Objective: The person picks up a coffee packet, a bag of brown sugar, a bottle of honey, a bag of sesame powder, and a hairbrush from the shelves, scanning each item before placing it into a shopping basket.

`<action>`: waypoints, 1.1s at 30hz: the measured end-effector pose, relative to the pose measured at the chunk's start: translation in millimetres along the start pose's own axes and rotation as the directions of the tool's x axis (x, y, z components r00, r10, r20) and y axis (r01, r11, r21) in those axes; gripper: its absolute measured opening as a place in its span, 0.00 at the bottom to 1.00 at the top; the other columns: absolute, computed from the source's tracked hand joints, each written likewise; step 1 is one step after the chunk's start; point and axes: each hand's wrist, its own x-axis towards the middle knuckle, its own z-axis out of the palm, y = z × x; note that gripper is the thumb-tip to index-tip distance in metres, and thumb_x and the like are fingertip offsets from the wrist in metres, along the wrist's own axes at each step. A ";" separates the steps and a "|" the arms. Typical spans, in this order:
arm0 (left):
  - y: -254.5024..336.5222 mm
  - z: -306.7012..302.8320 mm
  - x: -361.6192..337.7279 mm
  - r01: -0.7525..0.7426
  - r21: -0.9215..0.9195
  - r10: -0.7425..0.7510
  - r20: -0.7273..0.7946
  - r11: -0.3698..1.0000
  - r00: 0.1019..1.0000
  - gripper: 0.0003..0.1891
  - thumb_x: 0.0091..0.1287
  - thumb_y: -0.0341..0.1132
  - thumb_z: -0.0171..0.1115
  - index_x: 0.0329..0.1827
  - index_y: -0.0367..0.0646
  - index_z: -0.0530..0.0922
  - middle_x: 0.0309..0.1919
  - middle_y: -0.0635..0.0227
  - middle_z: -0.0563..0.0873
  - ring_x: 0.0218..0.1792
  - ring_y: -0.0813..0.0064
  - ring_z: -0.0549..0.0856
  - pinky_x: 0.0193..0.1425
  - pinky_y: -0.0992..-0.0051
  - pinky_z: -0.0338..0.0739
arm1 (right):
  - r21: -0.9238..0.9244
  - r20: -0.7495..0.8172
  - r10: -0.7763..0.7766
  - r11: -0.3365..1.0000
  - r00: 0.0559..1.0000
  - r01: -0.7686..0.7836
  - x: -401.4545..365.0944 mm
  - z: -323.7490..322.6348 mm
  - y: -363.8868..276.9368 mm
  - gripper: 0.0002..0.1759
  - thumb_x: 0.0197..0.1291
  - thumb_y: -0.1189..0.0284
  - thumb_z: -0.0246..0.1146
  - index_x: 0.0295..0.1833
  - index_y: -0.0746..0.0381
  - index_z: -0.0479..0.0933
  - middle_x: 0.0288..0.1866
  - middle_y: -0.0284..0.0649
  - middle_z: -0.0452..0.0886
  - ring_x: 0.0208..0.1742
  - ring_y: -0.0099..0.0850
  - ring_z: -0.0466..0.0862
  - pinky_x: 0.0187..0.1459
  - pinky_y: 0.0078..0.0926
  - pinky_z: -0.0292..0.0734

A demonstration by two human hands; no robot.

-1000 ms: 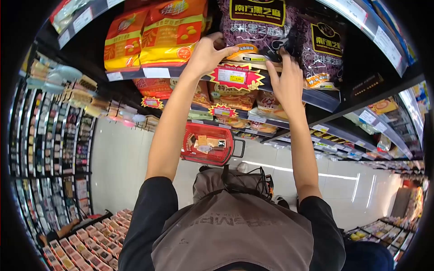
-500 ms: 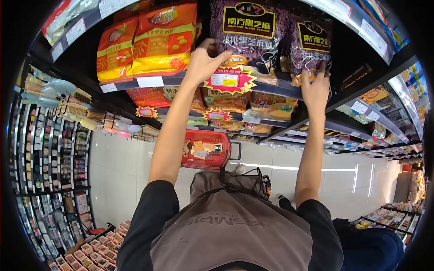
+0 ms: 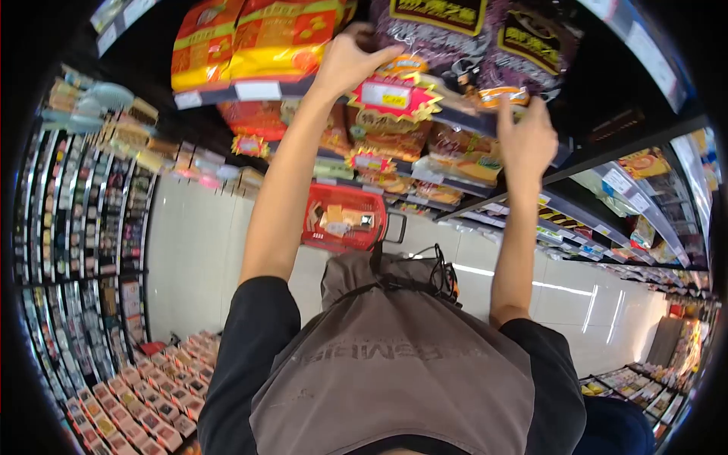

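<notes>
As both arms stretch straight up to the shelf (image 3: 216, 96), the left hand (image 3: 345, 62) is clamped on the lower corner of a dark purple bag (image 3: 436, 26) standing there. The right hand (image 3: 527, 140), fingers loosely apart, touches the neighbouring bag (image 3: 535, 42) at its bottom edge.

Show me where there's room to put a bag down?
The pale floor is bare between the red basket and the far aisle racks. A dark shelf gap shows right of the purple bags. Around the left hand and right hand, bags are packed tight.
</notes>
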 end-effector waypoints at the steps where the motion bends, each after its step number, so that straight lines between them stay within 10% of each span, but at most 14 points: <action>1: -7.9 1.8 -1.2 -0.007 -0.122 0.003 -0.035 0.992 0.999 0.34 0.51 0.54 0.73 0.47 0.29 0.78 0.36 0.54 0.87 0.39 0.67 0.87 0.45 0.71 0.79 | 0.122 -0.132 -0.049 0.990 0.990 0.066 -3.8 4.5 11.2 0.31 0.58 0.52 0.62 0.54 0.70 0.74 0.44 0.52 0.81 0.44 0.46 0.83 0.46 0.38 0.76; 6: -2.2 -45.4 -73.0 -0.055 -0.323 -0.046 -0.296 0.945 0.954 0.15 0.63 0.39 0.65 0.41 0.33 0.80 0.34 0.60 0.87 0.37 0.72 0.86 0.44 0.74 0.78 | 0.509 -0.354 0.053 0.848 0.934 0.145 -83.1 24.0 35.9 0.14 0.58 0.72 0.65 0.46 0.69 0.75 0.40 0.45 0.81 0.38 0.32 0.81 0.43 0.28 0.76; 9: -36.8 -61.2 -138.8 0.185 -0.276 -0.266 -0.293 0.943 0.919 0.06 0.64 0.31 0.62 0.37 0.36 0.80 0.29 0.67 0.86 0.31 0.79 0.84 0.39 0.77 0.77 | 0.613 0.093 0.048 0.784 0.995 -0.095 -146.3 65.8 29.7 0.14 0.59 0.73 0.63 0.48 0.69 0.74 0.39 0.45 0.81 0.32 0.31 0.80 0.38 0.26 0.76; 12: -109.5 -63.3 -209.1 0.387 -0.136 -0.408 -0.194 0.912 0.892 0.07 0.63 0.31 0.61 0.35 0.35 0.80 0.26 0.64 0.84 0.29 0.78 0.83 0.37 0.77 0.77 | 0.575 0.524 -0.056 0.760 0.850 -0.304 -195.8 125.5 14.4 0.21 0.58 0.73 0.63 0.55 0.69 0.68 0.45 0.51 0.79 0.36 0.38 0.81 0.41 0.32 0.76; 14: -153.6 -65.3 -270.5 0.527 -0.064 -0.529 -0.179 0.847 0.829 0.07 0.62 0.32 0.60 0.34 0.35 0.79 0.24 0.62 0.84 0.28 0.78 0.83 0.36 0.75 0.76 | 0.525 0.357 -0.279 0.849 0.891 0.056 -231.2 182.2 5.4 0.27 0.56 0.73 0.63 0.59 0.69 0.63 0.52 0.57 0.75 0.45 0.48 0.80 0.49 0.40 0.74; 16: -193.9 -74.9 -348.1 0.718 -0.073 -0.721 -0.012 0.692 0.693 0.09 0.62 0.34 0.60 0.33 0.34 0.78 0.24 0.58 0.84 0.27 0.68 0.84 0.35 0.70 0.77 | 0.517 0.592 -0.135 0.819 0.795 -0.246 -262.6 209.9 -22.1 0.31 0.54 0.72 0.64 0.60 0.70 0.61 0.56 0.62 0.71 0.52 0.56 0.75 0.56 0.45 0.69; 18: -218.2 -89.2 -436.1 0.830 0.114 -0.833 -0.037 0.546 0.552 0.14 0.61 0.39 0.60 0.32 0.34 0.78 0.26 0.51 0.83 0.30 0.50 0.83 0.39 0.60 0.77 | 0.483 0.615 -0.158 0.850 0.773 -0.211 -309.8 258.2 -29.5 0.32 0.53 0.69 0.65 0.60 0.71 0.61 0.54 0.62 0.72 0.54 0.56 0.75 0.57 0.46 0.68; 19: -252.6 -93.2 -509.6 0.813 0.248 -0.830 -0.053 0.528 0.555 0.13 0.59 0.40 0.61 0.33 0.35 0.80 0.27 0.52 0.84 0.31 0.54 0.84 0.40 0.60 0.77 | 0.432 0.691 -0.168 0.876 0.703 -0.215 -336.0 278.1 -30.7 0.31 0.54 0.67 0.64 0.59 0.71 0.63 0.52 0.63 0.73 0.54 0.56 0.76 0.56 0.46 0.69; 20: -258.4 -104.2 -563.3 0.955 0.163 -0.963 -0.064 0.248 0.261 0.13 0.56 0.39 0.61 0.32 0.35 0.81 0.28 0.51 0.85 0.34 0.56 0.86 0.41 0.62 0.78 | 0.376 0.764 -0.174 0.902 0.621 -0.211 -362.2 293.4 -29.2 0.31 0.54 0.64 0.64 0.58 0.71 0.65 0.51 0.63 0.75 0.54 0.57 0.76 0.56 0.46 0.70; 22: -230.5 -147.3 -627.7 0.945 0.324 -0.985 -0.147 0.034 0.086 0.11 0.51 0.36 0.60 0.27 0.36 0.83 0.25 0.52 0.85 0.33 0.59 0.86 0.42 0.64 0.79 | 0.304 0.930 -0.291 0.953 0.225 -0.022 -395.3 313.3 -23.6 0.25 0.54 0.62 0.66 0.52 0.67 0.72 0.43 0.57 0.80 0.47 0.50 0.81 0.49 0.40 0.76; 24: -212.3 -184.9 -681.6 0.965 0.163 -0.969 -0.169 -0.207 -0.179 0.11 0.50 0.36 0.60 0.28 0.36 0.84 0.24 0.55 0.86 0.27 0.64 0.86 0.40 0.68 0.80 | 0.162 0.980 -0.196 0.896 -0.040 -0.413 -425.9 336.4 -15.8 0.21 0.54 0.58 0.65 0.45 0.64 0.77 0.37 0.54 0.82 0.45 0.48 0.83 0.47 0.40 0.77; 27: -193.8 -228.0 -751.6 0.959 0.025 -0.958 -0.051 -0.283 -0.282 0.09 0.54 0.30 0.59 0.30 0.32 0.82 0.24 0.58 0.86 0.25 0.70 0.86 0.33 0.73 0.80 | 0.273 0.960 -0.268 0.961 0.076 -0.054 -424.6 313.6 -47.6 0.19 0.54 0.58 0.65 0.40 0.64 0.80 0.38 0.53 0.83 0.42 0.46 0.84 0.45 0.37 0.78; 33: -183.5 -254.8 -729.9 0.944 -0.135 -0.953 0.059 -0.302 -0.297 0.07 0.57 0.30 0.59 0.30 0.34 0.81 0.23 0.61 0.84 0.24 0.74 0.84 0.25 0.74 0.77 | 0.211 0.974 -0.193 0.962 0.116 -0.176 -404.6 274.4 -117.8 0.17 0.55 0.62 0.59 0.40 0.66 0.79 0.37 0.50 0.84 0.43 0.45 0.84 0.47 0.37 0.76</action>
